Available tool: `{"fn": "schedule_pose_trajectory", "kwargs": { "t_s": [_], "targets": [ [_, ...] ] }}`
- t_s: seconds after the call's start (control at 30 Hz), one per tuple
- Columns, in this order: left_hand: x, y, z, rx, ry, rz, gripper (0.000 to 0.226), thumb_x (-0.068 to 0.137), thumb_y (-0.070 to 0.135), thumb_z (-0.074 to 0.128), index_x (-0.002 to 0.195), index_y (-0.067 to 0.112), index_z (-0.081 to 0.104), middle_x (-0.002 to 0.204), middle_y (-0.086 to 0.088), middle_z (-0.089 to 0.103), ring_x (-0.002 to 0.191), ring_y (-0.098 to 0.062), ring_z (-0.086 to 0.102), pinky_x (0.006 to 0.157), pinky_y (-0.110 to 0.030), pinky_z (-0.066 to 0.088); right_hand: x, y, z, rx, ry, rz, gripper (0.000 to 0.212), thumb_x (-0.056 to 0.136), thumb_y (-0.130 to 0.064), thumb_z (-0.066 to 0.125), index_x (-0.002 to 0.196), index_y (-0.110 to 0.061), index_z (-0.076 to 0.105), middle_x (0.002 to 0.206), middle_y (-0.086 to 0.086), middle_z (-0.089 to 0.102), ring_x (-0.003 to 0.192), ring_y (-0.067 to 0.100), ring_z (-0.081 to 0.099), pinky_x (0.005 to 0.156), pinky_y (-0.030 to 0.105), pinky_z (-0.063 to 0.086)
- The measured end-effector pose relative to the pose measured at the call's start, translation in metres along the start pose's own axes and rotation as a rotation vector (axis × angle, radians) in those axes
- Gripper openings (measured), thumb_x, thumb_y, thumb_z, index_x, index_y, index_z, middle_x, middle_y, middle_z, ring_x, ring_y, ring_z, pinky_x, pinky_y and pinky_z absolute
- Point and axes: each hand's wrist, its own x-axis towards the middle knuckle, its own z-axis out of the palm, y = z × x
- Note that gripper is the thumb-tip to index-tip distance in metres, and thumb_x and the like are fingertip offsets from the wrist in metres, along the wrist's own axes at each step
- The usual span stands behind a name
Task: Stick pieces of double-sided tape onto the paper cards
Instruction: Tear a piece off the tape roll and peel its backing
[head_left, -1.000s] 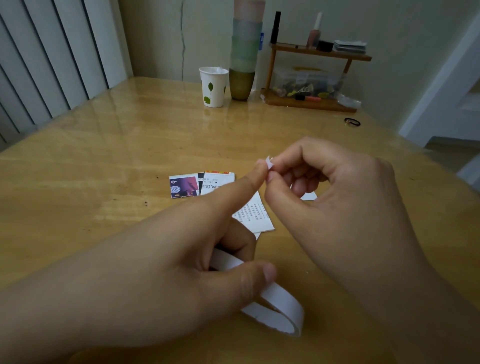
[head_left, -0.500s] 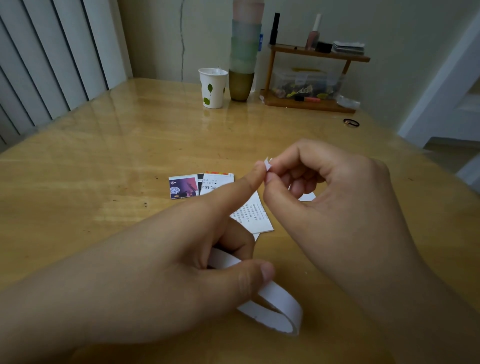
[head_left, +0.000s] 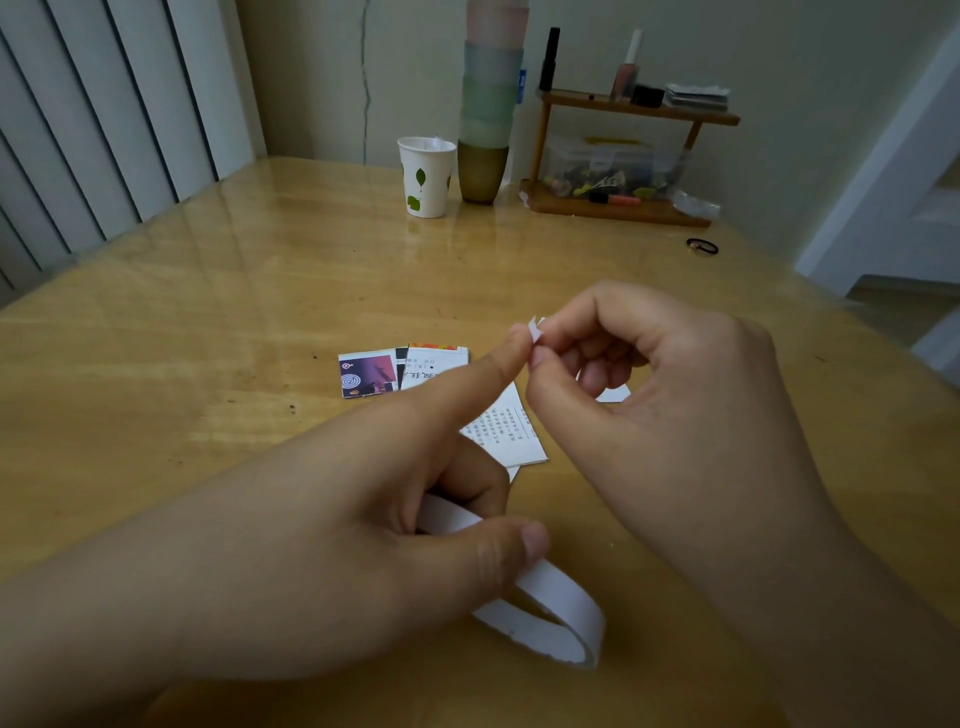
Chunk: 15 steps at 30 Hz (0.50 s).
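Step now, I think: getting one small bit of tape ready, w/ no bit going on a card yet. The left hand (head_left: 332, 525) holds a curly strip of white double-sided tape (head_left: 550, 613) between thumb & bent fingers, and its pointer finger sticks out. The right hand (head_left: 639, 395) pinches a tiny white tape piece (head_left: 535, 328) right at that fingertip. The printed paper cards (head_left: 441, 379) lie flat on the shiny yellow wooden table (head_left: 208, 364), just behind & under the hands. Next move prob needs the tiny bit pulled free, carried down to a card & pressed flat, sticky side down.
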Motion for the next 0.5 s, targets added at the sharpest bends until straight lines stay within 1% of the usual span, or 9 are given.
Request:
{"fn": "schedule_pose_trajectory", "kwargs": {
  "t_s": [0.07,0.17,0.33,0.43,0.5],
  "targets": [
    [0.0006,0.0018,-0.0005,0.055,-0.015,0.05,0.06,0.064,0.019,0.058,0.087,-0.034,0.042,0.044,0.005,0.033,0.034,0.009,0.032,0.041,0.001,0.025,0.0001,0.0,0.0004,-0.006,-0.002,-0.003,0.006,0.076,-0.013,0.064,0.07,-0.015,0.064,0.058,-0.009,0.055,0.062,0.018,0.054,0.055,0.025,0.041],
    [0.0024,0.0032,-0.0027,0.042,-0.02,0.023,0.06,0.065,0.02,0.057,0.085,-0.034,0.041,0.046,0.004,0.033,0.035,0.008,0.031,0.041,0.001,0.025,0.0,0.0002,0.0004,-0.003,0.002,-0.003,0.006,0.076,-0.012,0.064,0.07,-0.016,0.064,0.058,-0.009,0.055,0.062,0.018,0.054,0.056,0.025,0.041],
    [0.0012,0.0026,-0.0016,0.065,-0.012,0.069,0.059,0.067,0.02,0.057,0.086,-0.034,0.041,0.047,0.005,0.033,0.035,0.008,0.031,0.041,0.001,0.025,-0.0001,0.0004,0.0,-0.001,0.001,-0.002,0.007,0.076,-0.012,0.064,0.07,-0.015,0.064,0.058,-0.009,0.055,0.062,0.018,0.053,0.055,0.025,0.041],
    [0.0029,0.0049,-0.0023,0.076,-0.022,0.034,0.06,0.066,0.021,0.057,0.087,-0.034,0.041,0.047,0.004,0.032,0.035,0.008,0.031,0.041,0.001,0.024,-0.0002,0.0003,0.0002,0.0,-0.002,0.001,0.006,0.076,-0.013,0.064,0.07,-0.016,0.064,0.058,-0.009,0.055,0.062,0.018,0.054,0.056,0.025,0.042],
    [0.0032,0.0078,-0.0027,0.116,-0.005,0.075,0.059,0.067,0.02,0.057,0.087,-0.033,0.041,0.047,0.005,0.032,0.035,0.009,0.031,0.042,0.002,0.025,-0.0002,0.0002,0.0004,-0.002,-0.003,-0.001,0.007,0.076,-0.013,0.064,0.07,-0.016,0.064,0.058,-0.01,0.055,0.062,0.018,0.054,0.056,0.025,0.042]
  ]
}}
